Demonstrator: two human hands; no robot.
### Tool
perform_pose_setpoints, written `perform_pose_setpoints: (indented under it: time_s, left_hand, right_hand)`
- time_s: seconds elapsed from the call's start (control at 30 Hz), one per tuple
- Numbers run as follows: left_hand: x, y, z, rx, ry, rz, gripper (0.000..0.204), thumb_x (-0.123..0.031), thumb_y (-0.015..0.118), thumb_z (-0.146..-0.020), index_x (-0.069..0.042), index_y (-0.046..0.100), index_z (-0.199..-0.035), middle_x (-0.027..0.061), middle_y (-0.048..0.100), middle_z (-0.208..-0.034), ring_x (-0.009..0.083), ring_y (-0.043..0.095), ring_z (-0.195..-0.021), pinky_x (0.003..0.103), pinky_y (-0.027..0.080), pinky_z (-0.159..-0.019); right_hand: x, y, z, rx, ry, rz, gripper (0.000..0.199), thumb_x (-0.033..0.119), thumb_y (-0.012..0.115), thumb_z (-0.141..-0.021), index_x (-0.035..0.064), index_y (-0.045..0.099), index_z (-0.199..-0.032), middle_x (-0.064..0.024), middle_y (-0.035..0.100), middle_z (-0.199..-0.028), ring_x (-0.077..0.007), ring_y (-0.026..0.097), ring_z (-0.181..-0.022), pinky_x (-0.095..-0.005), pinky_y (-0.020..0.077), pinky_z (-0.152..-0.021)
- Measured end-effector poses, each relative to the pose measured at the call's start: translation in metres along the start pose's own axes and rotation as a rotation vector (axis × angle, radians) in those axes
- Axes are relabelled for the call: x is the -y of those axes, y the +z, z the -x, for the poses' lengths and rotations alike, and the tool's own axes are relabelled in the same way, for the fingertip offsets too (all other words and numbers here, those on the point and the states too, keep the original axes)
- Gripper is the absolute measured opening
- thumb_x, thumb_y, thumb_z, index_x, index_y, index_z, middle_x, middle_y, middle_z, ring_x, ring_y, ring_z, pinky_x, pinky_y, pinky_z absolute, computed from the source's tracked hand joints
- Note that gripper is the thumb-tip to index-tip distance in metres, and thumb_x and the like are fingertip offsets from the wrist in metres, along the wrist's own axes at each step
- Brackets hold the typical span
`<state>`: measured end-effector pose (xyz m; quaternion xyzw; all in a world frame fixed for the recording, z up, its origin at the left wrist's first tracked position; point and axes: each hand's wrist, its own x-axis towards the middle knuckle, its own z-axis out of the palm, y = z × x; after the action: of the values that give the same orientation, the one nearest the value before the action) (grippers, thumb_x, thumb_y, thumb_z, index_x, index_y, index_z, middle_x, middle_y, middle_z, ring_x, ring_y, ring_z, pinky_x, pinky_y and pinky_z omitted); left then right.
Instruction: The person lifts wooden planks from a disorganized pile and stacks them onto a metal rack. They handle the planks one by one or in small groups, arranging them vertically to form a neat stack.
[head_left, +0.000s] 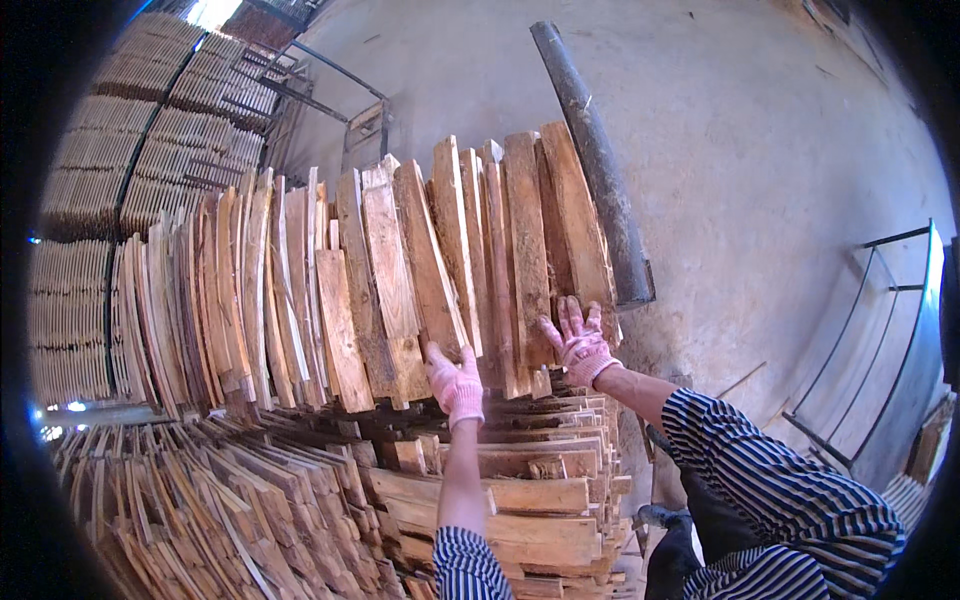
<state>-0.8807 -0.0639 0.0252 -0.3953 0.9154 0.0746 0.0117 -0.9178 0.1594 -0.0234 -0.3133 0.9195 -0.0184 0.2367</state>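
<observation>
Your left hand [457, 385], in a pink glove, has its fingertips at the near end of a board [430, 265] that runs up and away from it; whether they pinch the wood or only rest there, you cannot tell from here. Your right hand [580, 343] is open, fingers spread over the near ends of the outermost boards, with a wide pale plank [578, 215] reaching away just beyond its fingertips.

To steer the row well, press with flat palms and spread fingers rather than fingertips, and work both hands evenly so that no board twists. The boards fan unevenly between and beyond your hands, so nudge one at a time. Keep your right hand's fingers out of any gap against the dark round post [590, 150] beyond it, and mind rough edges through thin gloves.

The undersides of both hands are hidden, as is whatever the boards rest on. Below your left hand, the lower stack [545, 530] is partly covered by your forearm. Far left of that hand, the piled boards [220, 510] run into the dark rim, where single pieces are hard to separate.
</observation>
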Motion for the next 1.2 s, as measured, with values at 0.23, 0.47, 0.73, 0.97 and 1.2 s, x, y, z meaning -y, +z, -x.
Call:
perform_pose_setpoints:
  time_s: [0.23, 0.47, 0.73, 0.97, 1.2]
  left_hand:
    - [-0.003, 0.007, -0.029, 0.173, -0.007, 0.074, 0.101, -0.048, 0.079, -0.081, -0.002, 0.028, -0.155, 0.0334, 0.048, -0.145, 0.0458, 0.055, -0.128, 0.047, 0.047, -0.105]
    - [0.004, -0.084, 0.071, 0.607, -0.210, 1.264, 0.061, -0.039, 0.077, -0.088, -0.005, 0.052, -0.132, 0.0040, 0.062, -0.089, 0.0165, 0.062, -0.081, 0.037, 0.058, -0.071]
    - [-0.006, -0.066, 0.322, 0.481, -0.443, 1.428, 0.063, -0.035, 0.074, -0.094, -0.008, 0.044, -0.143, 0.0027, 0.063, -0.108, 0.0136, 0.064, -0.085, 0.028, 0.058, -0.070]
    - [0.014, -0.064, 0.428, 0.609, -0.550, 1.694, 0.087, -0.016, 0.084, -0.085, -0.008, 0.034, -0.156, 0.0123, 0.051, -0.144, 0.0207, 0.053, -0.128, 0.034, 0.053, -0.100]
    - [0.160, -0.055, 0.386, 0.100, -0.170, 0.311, 0.130, -0.068, 0.079, -0.069, -0.004, 0.014, -0.161, 0.0290, 0.024, -0.161, 0.0508, 0.026, -0.146, 0.062, 0.025, -0.117]
  right_hand:
    - [-0.002, 0.015, -0.001, -0.035, -0.017, 0.017, 0.097, 0.042, 0.063, -0.089, 0.0130, 0.008, -0.164, -0.0258, 0.019, -0.166, -0.0471, 0.011, -0.154, -0.0739, 0.0130, -0.115]
    - [-0.014, -0.031, -0.002, 0.100, -0.014, -0.337, 0.108, 0.076, 0.064, -0.080, 0.0161, 0.024, -0.161, -0.0310, 0.023, -0.162, -0.0465, 0.020, -0.152, -0.0674, 0.0168, -0.118]
    - [0.066, -0.055, 0.048, 0.278, -0.125, -2.018, 0.085, 0.042, 0.077, -0.089, 0.0109, 0.035, -0.156, -0.0096, 0.067, -0.111, -0.0168, 0.065, -0.084, -0.0345, 0.0563, -0.068]
    - [0.100, -0.057, 0.153, 0.239, -0.167, -1.431, 0.098, 0.030, 0.084, -0.074, 0.0120, 0.038, -0.157, -0.0117, 0.059, -0.141, -0.0219, 0.058, -0.123, -0.0308, 0.0451, -0.104]
    - [0.203, -0.053, 0.104, 0.018, -0.444, -0.430, 0.072, 0.043, 0.071, -0.086, 0.0308, 0.044, -0.152, -0.0208, 0.062, -0.126, -0.0400, 0.066, -0.108, -0.0446, 0.0530, -0.091]
